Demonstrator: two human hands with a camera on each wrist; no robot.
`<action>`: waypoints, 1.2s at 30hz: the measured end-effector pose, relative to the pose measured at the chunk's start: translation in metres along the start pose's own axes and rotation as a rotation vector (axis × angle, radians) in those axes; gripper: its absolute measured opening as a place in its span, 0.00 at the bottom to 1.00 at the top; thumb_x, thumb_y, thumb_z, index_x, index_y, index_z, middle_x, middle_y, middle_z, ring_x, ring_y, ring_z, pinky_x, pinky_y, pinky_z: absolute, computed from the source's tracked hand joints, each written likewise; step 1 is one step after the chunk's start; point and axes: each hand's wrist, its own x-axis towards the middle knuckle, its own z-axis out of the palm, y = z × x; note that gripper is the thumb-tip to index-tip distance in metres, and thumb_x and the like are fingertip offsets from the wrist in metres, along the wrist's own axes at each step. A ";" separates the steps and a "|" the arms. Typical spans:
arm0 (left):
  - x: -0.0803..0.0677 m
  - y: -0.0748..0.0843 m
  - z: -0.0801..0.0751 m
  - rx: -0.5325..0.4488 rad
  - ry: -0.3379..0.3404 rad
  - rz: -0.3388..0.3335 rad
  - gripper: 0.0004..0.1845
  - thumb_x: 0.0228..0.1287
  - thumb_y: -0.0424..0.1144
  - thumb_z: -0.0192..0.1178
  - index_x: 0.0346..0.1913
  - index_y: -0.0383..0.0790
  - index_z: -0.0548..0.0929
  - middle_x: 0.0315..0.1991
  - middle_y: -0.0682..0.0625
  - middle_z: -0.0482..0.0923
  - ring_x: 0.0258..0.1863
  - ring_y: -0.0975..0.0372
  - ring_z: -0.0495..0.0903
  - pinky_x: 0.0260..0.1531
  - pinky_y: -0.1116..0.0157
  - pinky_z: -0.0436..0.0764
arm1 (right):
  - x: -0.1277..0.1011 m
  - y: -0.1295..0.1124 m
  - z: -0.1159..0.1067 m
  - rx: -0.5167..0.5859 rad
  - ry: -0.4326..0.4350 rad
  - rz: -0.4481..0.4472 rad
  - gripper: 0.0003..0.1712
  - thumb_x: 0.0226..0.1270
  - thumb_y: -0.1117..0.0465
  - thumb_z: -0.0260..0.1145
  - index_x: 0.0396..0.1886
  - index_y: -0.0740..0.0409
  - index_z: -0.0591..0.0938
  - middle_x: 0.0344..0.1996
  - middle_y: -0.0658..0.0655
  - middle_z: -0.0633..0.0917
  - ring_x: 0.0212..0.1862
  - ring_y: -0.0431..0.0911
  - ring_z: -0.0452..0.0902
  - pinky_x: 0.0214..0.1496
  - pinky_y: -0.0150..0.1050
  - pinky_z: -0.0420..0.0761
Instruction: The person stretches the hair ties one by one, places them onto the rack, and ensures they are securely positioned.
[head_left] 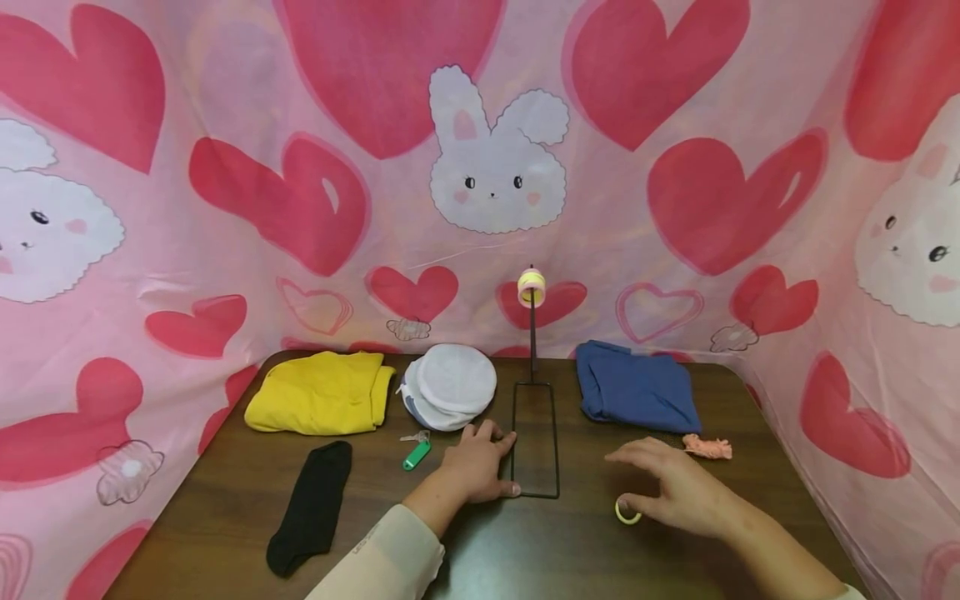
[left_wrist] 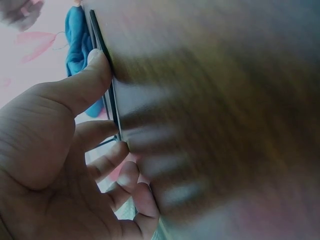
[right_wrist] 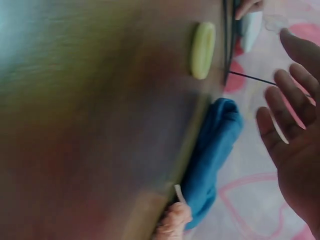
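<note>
Yellow, the small rubbery ring [head_left: 627, 510] is lying on the dark wooden counter [head_left: 225, 500] at lower centre-right under the spread right hand [head_left: 678, 492], which should pinch it squarely while the left hand [head_left: 476, 468], fingers flat, is steadying the black wire stand [head_left: 536, 442].

Two bare hands and forearms belong to the person at the table. The left hand [head_left: 474, 467] comes out of a long sleeve [head_left: 382, 558] of pale cream, almost off-white cloth, cut loose and ending in a soft cuff at the wrist, with a faint small mark near its edge. The right hand [head_left: 678, 492] has a bare forearm behind it, and only a sliver of light cloth shows far up that arm. Both hands are without rings, watches or gloves, and the nails are short and plain.
</note>
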 end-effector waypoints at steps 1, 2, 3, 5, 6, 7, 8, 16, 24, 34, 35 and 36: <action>0.000 0.000 0.000 -0.001 0.001 0.001 0.47 0.57 0.68 0.71 0.78 0.59 0.69 0.68 0.53 0.65 0.61 0.53 0.65 0.42 0.44 0.80 | -0.003 0.001 0.001 -0.003 -0.036 0.003 0.33 0.51 0.58 0.85 0.59 0.48 0.84 0.54 0.42 0.84 0.55 0.42 0.80 0.57 0.33 0.77; 0.000 0.000 0.000 -0.003 0.001 0.001 0.47 0.57 0.68 0.71 0.78 0.59 0.69 0.68 0.53 0.65 0.61 0.53 0.66 0.42 0.44 0.80 | -0.005 0.003 0.003 -0.011 -0.069 0.005 0.33 0.51 0.58 0.85 0.59 0.49 0.85 0.54 0.42 0.84 0.55 0.42 0.80 0.56 0.37 0.79; 0.000 0.000 0.000 -0.005 0.001 0.001 0.47 0.57 0.68 0.71 0.78 0.59 0.70 0.68 0.53 0.65 0.61 0.53 0.66 0.42 0.44 0.80 | -0.008 0.004 0.004 -0.015 -0.097 0.006 0.33 0.50 0.58 0.85 0.58 0.50 0.85 0.54 0.42 0.84 0.55 0.43 0.80 0.55 0.41 0.80; -0.001 0.000 -0.001 -0.006 0.003 -0.001 0.47 0.56 0.67 0.72 0.78 0.58 0.70 0.68 0.53 0.65 0.61 0.53 0.66 0.42 0.44 0.80 | -0.011 0.007 0.006 -0.018 -0.144 0.007 0.33 0.48 0.57 0.86 0.57 0.50 0.85 0.53 0.43 0.85 0.55 0.44 0.80 0.54 0.46 0.80; -0.001 0.001 -0.001 -0.006 0.002 -0.001 0.47 0.57 0.67 0.71 0.78 0.58 0.70 0.68 0.53 0.65 0.61 0.53 0.66 0.42 0.44 0.80 | -0.012 0.008 0.006 -0.015 -0.168 0.012 0.34 0.47 0.57 0.86 0.57 0.50 0.85 0.53 0.43 0.85 0.56 0.44 0.79 0.55 0.47 0.80; -0.001 0.001 -0.001 -0.006 0.001 -0.002 0.47 0.57 0.67 0.71 0.78 0.58 0.70 0.68 0.53 0.65 0.61 0.53 0.66 0.42 0.44 0.80 | -0.013 0.010 0.007 -0.009 -0.188 0.014 0.34 0.47 0.58 0.85 0.57 0.50 0.85 0.53 0.44 0.85 0.56 0.45 0.79 0.55 0.48 0.80; -0.001 0.001 -0.002 -0.005 0.001 -0.003 0.47 0.57 0.67 0.71 0.78 0.58 0.70 0.68 0.52 0.65 0.61 0.53 0.66 0.42 0.44 0.80 | -0.014 0.011 0.007 -0.007 -0.208 0.021 0.34 0.47 0.59 0.85 0.57 0.50 0.85 0.53 0.44 0.85 0.56 0.45 0.79 0.55 0.48 0.80; 0.000 0.001 -0.003 -0.007 0.008 0.002 0.47 0.57 0.67 0.72 0.78 0.58 0.70 0.68 0.52 0.65 0.61 0.53 0.66 0.42 0.44 0.80 | -0.018 0.021 0.013 0.021 -0.292 0.054 0.27 0.54 0.61 0.82 0.56 0.49 0.86 0.51 0.43 0.86 0.54 0.44 0.80 0.53 0.46 0.81; -0.002 0.002 -0.002 -0.005 0.002 0.001 0.47 0.57 0.67 0.71 0.78 0.58 0.70 0.68 0.52 0.65 0.62 0.53 0.66 0.40 0.46 0.80 | -0.016 0.022 0.017 0.024 -0.230 0.005 0.18 0.60 0.61 0.79 0.49 0.47 0.87 0.43 0.40 0.85 0.47 0.39 0.79 0.46 0.43 0.81; 0.000 0.001 -0.002 0.006 0.012 0.011 0.47 0.57 0.68 0.71 0.78 0.58 0.70 0.68 0.52 0.65 0.61 0.53 0.66 0.40 0.45 0.80 | -0.021 0.019 0.011 0.049 -0.288 0.037 0.21 0.58 0.58 0.80 0.53 0.47 0.87 0.48 0.40 0.84 0.51 0.40 0.80 0.50 0.44 0.81; 0.000 0.001 -0.002 0.006 0.012 0.010 0.47 0.57 0.68 0.71 0.78 0.58 0.70 0.68 0.52 0.65 0.61 0.53 0.66 0.40 0.46 0.80 | -0.022 0.019 0.010 0.049 -0.301 0.043 0.23 0.57 0.57 0.81 0.53 0.46 0.86 0.49 0.40 0.84 0.51 0.40 0.79 0.51 0.44 0.81; 0.000 0.000 -0.001 0.005 0.011 0.010 0.47 0.57 0.67 0.71 0.78 0.58 0.70 0.68 0.52 0.65 0.61 0.53 0.66 0.40 0.46 0.80 | -0.022 0.020 0.010 0.048 -0.312 0.046 0.25 0.55 0.56 0.82 0.54 0.45 0.86 0.49 0.39 0.84 0.52 0.40 0.79 0.51 0.44 0.81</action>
